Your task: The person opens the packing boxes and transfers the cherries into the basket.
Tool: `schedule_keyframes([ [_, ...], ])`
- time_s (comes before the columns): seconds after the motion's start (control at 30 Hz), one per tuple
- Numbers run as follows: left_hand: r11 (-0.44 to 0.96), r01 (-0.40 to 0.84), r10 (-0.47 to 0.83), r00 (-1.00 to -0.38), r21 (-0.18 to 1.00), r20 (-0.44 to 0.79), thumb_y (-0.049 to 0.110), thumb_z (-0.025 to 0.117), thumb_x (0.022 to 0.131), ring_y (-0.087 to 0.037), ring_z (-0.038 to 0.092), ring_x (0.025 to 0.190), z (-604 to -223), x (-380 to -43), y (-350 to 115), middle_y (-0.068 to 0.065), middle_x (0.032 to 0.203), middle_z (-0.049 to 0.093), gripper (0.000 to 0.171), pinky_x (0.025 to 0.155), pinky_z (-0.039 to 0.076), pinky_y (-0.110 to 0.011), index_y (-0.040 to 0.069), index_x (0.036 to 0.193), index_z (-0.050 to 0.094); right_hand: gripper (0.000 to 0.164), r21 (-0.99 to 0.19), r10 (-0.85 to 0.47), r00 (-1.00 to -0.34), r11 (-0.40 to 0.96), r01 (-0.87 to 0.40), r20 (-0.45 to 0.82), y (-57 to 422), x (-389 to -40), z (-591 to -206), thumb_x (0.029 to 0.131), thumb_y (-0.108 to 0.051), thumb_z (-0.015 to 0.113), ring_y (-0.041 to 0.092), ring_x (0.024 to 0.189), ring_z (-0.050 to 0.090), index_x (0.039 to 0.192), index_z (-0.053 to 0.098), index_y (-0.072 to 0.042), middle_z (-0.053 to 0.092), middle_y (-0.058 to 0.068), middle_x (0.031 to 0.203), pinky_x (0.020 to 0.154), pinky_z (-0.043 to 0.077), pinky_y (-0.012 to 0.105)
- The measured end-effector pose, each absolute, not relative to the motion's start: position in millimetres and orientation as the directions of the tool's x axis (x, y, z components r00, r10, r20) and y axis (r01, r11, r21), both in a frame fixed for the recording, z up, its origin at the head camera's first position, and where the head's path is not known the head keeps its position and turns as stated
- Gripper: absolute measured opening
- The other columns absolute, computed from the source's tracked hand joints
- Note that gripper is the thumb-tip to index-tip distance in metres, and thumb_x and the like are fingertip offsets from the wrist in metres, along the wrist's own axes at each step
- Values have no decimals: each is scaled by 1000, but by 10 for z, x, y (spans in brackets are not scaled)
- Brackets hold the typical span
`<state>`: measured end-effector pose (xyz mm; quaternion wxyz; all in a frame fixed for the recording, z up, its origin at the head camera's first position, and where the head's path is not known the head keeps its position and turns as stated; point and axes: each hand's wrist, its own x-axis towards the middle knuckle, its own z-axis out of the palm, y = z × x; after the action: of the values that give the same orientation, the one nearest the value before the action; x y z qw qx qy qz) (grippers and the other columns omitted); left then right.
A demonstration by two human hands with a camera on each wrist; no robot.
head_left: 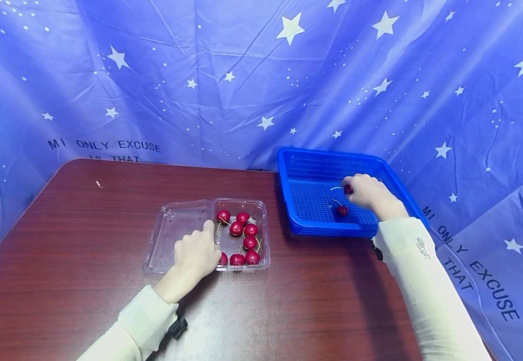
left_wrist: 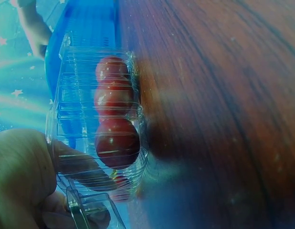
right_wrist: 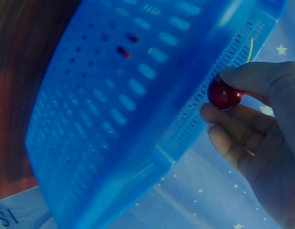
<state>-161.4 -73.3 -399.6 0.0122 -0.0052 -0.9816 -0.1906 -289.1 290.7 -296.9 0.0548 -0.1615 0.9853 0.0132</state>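
Note:
My right hand [head_left: 369, 192] pinches a dark red cherry [right_wrist: 225, 93] between thumb and fingers, above the blue plastic basket [head_left: 287, 200]. The cherry's thin stem sticks out past the thumb in the right wrist view. Another cherry [head_left: 342, 211] with a stem lies on the basket's mesh floor. Over to the left, a clear plastic box [head_left: 267, 235] holds several red cherries [head_left: 250, 243], and its lid [head_left: 171, 225] is folded out flat. My left hand [head_left: 197, 252] grips the box at the side where lid and base join, with a finger reaching inside the wall; the hand partly hides one cherry.
Both containers stand on a reddish-brown wooden table [head_left: 306, 301], the basket at its back right edge. A small pale scrap [head_left: 99, 184] lies at the far left. Blue star-patterned cloth [head_left: 225, 95] hangs behind and along the right.

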Motion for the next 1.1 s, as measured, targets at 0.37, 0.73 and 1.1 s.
schedule_keyframes([
  [0.37,928,19,4,-999,371,42,16,58,79,-44,66,65,-4002,-1605,-739,-25,72,69,20,49,49,-54,4,91,47,36,16,-292,-940,954,-299,-178,3028,-2853,-3132,81,2,52,30,73,51,114,66,-1,62,19,92,60,40,43],
  [0.73,927,15,3,-999,374,33,15,57,79,-44,66,65,-3995,-1611,-737,-25,73,69,21,50,49,-54,3,92,47,40,17,-276,-938,958,-286,-211,3085,-2823,-3224,79,2,56,32,75,53,118,64,1,65,22,96,63,43,45],
  [1.1,925,16,2,-999,379,37,16,58,79,-44,66,65,-3999,-1608,-739,-26,73,69,20,49,49,-54,4,92,48,40,17,-257,-936,963,-268,-241,3071,-2801,-3263,83,-6,61,36,82,58,123,62,1,66,33,112,74,49,59],
])
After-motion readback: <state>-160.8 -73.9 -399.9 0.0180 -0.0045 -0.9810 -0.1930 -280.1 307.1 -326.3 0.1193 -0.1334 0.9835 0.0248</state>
